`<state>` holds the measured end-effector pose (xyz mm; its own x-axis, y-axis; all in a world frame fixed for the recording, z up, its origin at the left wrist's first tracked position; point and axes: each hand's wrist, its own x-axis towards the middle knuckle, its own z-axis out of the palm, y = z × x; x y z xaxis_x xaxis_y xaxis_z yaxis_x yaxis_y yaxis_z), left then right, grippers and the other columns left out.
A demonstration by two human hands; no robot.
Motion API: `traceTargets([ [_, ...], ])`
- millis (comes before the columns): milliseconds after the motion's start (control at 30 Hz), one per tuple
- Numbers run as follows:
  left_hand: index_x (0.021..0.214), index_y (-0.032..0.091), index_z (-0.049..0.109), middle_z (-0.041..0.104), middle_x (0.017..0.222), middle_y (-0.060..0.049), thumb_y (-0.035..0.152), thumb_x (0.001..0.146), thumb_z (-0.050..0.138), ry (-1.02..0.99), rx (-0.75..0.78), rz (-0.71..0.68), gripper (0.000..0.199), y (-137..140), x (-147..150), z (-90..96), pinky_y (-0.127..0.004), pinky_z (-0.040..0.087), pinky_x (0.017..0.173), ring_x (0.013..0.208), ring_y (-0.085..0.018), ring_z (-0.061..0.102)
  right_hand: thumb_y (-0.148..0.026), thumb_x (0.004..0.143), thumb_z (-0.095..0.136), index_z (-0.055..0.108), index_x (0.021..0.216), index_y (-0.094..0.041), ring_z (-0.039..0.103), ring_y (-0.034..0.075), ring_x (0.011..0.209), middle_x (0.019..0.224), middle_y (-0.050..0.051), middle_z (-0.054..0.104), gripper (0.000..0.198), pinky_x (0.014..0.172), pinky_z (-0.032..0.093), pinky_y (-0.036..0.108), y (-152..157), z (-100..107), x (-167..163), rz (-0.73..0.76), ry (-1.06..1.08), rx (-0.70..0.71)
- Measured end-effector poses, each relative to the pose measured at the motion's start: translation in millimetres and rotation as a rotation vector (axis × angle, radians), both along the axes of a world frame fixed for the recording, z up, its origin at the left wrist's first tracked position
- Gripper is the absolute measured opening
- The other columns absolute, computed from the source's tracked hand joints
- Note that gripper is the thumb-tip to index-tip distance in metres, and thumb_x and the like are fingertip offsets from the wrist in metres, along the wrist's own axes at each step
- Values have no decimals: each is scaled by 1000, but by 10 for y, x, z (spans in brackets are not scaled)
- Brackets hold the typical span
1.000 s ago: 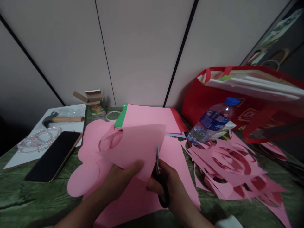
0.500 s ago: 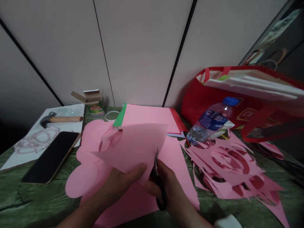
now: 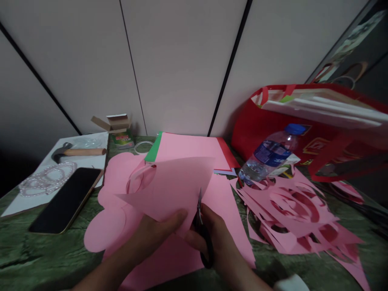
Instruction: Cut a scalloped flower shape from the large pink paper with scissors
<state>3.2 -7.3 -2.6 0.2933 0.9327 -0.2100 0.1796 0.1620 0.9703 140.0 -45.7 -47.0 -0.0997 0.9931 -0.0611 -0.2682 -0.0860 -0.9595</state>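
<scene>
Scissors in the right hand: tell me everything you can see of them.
The scissors have a black, plastic-looking handle and slim grey, metallic-looking blades. The right hand grips them, its fingers hiding part of the handle; one curved loop shows beside the palm. They slant, with the blades pointing up and away from the person, at the right-hand part of the pink sheet that the left hand holds. How far the blades are open cannot be told.

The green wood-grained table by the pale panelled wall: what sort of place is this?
Probably an indoor craft spot, judging by the black-handled metal scissors, the heap of cut-out pink paper scraps and the stack of flat coloured paper sheets.
</scene>
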Motion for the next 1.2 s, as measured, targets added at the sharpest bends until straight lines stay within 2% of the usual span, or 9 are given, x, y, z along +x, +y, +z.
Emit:
traceTargets([
  [200,100,18,61,71,94,-6,28,75,57,20,25,0,27,5,-7,-23,-29,49,76,92,-22,61,-37,58,75,51,77,-20,41,12,54,57,-5,44,35,51,35,23,0,11,-11,-7,10,-9],
  [367,109,18,57,69,99,-7,28,74,57,45,-1,3,36,17,-13,-18,-31,49,79,97,-23,59,-40,58,75,50,73,-20,41,12,55,56,-5,42,36,50,34,23,2,22,1,13,-32,-22],
  [567,107,19,58,70,98,-8,30,72,59,76,4,17,37,20,-31,-32,-33,49,79,95,-25,60,-41,57,75,52,82,-18,35,10,52,58,-5,43,41,47,28,22,3,33,-6,-1,-42,-39],
  [733,106,18,58,69,98,-9,33,71,61,99,9,58,39,34,-35,-92,-32,50,77,94,-24,61,-38,62,72,48,74,-17,35,8,49,55,-6,42,34,46,27,21,3,12,-2,19,-46,-52],
  [867,100,18,60,70,93,-8,34,70,62,67,25,57,34,38,-43,-106,-30,50,75,92,-24,61,-34,58,75,47,72,-17,34,7,48,54,-8,41,36,46,27,20,5,-38,-17,0,-27,-83],
  [1067,80,18,65,72,80,-6,28,70,60,-20,31,9,15,39,-28,-82,-27,51,66,79,-22,64,-35,58,74,47,72,-16,35,7,46,52,-7,42,36,44,29,20,8,-56,-25,-32,-71,-109],
  [1200,76,18,65,72,74,-5,27,67,61,-59,26,79,14,30,-2,-76,-27,51,61,70,-22,64,-39,56,74,47,71,-16,37,7,44,52,-7,44,39,43,31,20,18,1,-27,-36,-117,-124],
])
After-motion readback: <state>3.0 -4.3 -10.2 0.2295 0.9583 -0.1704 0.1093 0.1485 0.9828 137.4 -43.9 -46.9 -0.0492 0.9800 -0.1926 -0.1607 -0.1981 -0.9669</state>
